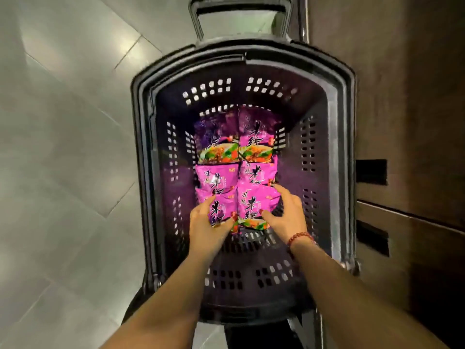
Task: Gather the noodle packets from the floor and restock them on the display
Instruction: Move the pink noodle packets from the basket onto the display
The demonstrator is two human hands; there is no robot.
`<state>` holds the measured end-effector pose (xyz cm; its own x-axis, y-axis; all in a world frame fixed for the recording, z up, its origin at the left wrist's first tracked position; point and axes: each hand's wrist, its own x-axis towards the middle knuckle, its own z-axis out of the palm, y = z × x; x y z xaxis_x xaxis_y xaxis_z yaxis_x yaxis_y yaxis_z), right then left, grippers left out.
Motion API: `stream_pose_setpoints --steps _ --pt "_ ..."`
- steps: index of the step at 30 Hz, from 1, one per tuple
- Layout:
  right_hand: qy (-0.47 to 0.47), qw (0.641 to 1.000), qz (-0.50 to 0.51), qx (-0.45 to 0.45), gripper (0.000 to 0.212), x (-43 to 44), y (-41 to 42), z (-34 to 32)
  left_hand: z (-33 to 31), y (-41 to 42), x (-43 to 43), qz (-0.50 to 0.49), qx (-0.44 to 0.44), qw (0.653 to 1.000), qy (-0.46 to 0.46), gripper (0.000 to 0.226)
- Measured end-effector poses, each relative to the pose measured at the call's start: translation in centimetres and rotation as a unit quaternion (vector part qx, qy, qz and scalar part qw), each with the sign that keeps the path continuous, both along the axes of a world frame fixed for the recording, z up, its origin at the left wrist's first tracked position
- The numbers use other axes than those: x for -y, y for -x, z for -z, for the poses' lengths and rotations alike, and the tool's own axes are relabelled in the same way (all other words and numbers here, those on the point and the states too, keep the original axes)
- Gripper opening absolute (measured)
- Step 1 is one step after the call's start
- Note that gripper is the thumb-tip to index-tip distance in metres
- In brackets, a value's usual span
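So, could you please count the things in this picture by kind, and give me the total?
Pink noodle packets in sight inside the basket: 6 (any beneath are hidden)
Black perforated basket: 1
Red bead bracelet, on the right wrist: 1
Hands: 2, the left hand and the right hand, each on one of the nearest packets
Total: 10

Noodle packets [256, 197]: glossy crinkled plastic film. Basket [337, 152]: dark perforated hard plastic. Floor [63, 147]: smooth polished tile.
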<state>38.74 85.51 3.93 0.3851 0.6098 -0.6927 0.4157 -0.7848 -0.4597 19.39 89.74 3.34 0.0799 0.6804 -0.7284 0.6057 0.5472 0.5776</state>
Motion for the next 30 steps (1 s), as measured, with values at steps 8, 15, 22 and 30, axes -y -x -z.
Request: stream_pose_setpoints --steps 8,15,22,30 --pt "0.106 0.994 -0.028 0.027 0.085 3.1 0.8 12.0 10.9 -1.6 1.7 -0.107 -0.04 0.993 0.005 0.08" --pt "0.174 0.972 -0.122 0.102 0.098 3.5 1.8 15.1 13.9 -0.3 1.8 0.004 0.0 0.999 -0.035 0.098" --pt "0.093 0.996 0.016 -0.001 0.103 4.2 3.4 16.3 14.3 0.0 1.4 0.055 -0.029 0.998 -0.011 0.093" --pt "0.056 0.998 0.011 0.006 0.098 3.6 1.5 13.5 12.7 -0.2 1.4 0.054 -0.03 0.998 -0.012 0.102"
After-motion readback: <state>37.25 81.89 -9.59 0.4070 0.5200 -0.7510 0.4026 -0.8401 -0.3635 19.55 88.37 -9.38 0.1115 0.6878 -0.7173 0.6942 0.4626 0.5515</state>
